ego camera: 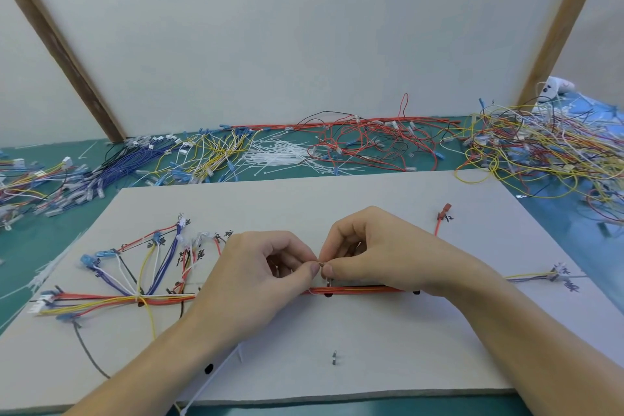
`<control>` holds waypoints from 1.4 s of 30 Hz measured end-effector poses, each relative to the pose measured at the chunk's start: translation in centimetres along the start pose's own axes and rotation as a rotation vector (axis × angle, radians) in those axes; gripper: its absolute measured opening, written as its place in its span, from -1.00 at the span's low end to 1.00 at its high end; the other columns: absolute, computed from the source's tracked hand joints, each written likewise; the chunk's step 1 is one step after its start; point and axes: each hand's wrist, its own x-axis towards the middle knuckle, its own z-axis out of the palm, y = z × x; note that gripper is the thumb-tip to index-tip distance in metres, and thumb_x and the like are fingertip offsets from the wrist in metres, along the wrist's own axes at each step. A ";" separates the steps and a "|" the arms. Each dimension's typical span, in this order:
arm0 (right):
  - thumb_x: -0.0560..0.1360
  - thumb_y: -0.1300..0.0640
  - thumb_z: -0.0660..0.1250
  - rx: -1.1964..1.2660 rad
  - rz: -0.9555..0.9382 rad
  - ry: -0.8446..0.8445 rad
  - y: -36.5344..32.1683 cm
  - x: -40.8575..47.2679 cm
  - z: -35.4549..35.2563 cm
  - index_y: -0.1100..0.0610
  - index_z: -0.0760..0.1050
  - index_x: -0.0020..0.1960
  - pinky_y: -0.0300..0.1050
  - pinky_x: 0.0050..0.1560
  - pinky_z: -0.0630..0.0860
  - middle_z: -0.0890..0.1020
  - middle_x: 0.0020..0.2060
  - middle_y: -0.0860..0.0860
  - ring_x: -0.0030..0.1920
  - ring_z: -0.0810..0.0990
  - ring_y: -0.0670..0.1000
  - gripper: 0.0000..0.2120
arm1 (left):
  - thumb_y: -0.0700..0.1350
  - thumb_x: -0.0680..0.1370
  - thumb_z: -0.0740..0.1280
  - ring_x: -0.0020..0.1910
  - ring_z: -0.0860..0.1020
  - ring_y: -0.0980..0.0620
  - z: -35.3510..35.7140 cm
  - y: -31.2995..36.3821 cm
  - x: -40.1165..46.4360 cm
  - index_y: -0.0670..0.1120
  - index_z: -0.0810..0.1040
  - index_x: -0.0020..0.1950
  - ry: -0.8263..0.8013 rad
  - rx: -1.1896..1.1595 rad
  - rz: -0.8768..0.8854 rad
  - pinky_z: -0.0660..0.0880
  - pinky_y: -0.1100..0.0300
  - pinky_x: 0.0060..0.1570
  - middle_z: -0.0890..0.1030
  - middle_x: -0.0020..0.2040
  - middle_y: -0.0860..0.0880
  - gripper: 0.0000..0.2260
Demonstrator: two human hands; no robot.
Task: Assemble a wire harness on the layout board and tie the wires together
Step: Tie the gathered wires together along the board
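Harness (354, 289) is laid along board (371, 331) centre, held straight by pegs. Tie (327, 275) is pinched above it by left hand (260, 267) and right hand (378, 246), both grips closed, likely for cinching.

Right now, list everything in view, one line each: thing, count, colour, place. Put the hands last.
layout board: one, pale grey, flat on the green table.
wire harness: one, red, yellow, blue, white and black wires fanning out at the board's left, running right as a bundle under the hands.
cable tie: one, whitish, at the bundle between the fingertips; details too small to tell.
pin: one, metal, standing in the board's near middle.
red terminal: one, board's far right.
spare cable ties: a pile, white, table behind the board.
loose wires: several heaps, mixed colours, along the table's back.
backboard: one, white, wood-framed, upright behind.
left hand: pinching the tie.
right hand: pinching the tie.
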 end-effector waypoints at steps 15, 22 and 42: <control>0.50 0.13 0.50 0.023 0.000 0.026 0.0 0.1 0.0 0.05 0.69 -0.08 -0.16 -0.16 0.58 0.75 -0.22 0.02 -0.26 0.65 -0.12 -0.98 | -0.16 0.47 0.53 -0.38 0.58 0.21 -0.1 -0.2 0.0 0.07 0.73 -0.17 -0.051 -0.023 -0.024 0.45 0.38 -0.34 0.72 -0.29 0.05 -0.88; 0.52 0.20 0.52 0.051 0.006 -0.002 0.0 0.0 -0.3 0.11 0.70 -0.05 -0.26 -0.20 0.58 0.76 -0.19 0.05 -0.25 0.67 -0.11 -0.97 | -0.15 0.48 0.54 -0.40 0.57 0.21 -0.1 -0.1 -0.1 0.06 0.73 -0.18 -0.042 -0.004 -0.030 0.42 0.41 -0.35 0.72 -0.31 0.08 -0.88; 0.53 0.19 0.50 0.066 -0.002 -0.008 0.0 -0.1 -0.2 0.08 0.69 -0.07 -0.27 -0.22 0.56 0.76 -0.20 0.05 -0.27 0.64 -0.13 -0.97 | -0.17 0.45 0.55 -0.39 0.57 0.23 -0.1 0.0 0.0 0.08 0.73 -0.19 -0.067 0.003 -0.021 0.39 0.44 -0.35 0.71 -0.32 0.09 -0.87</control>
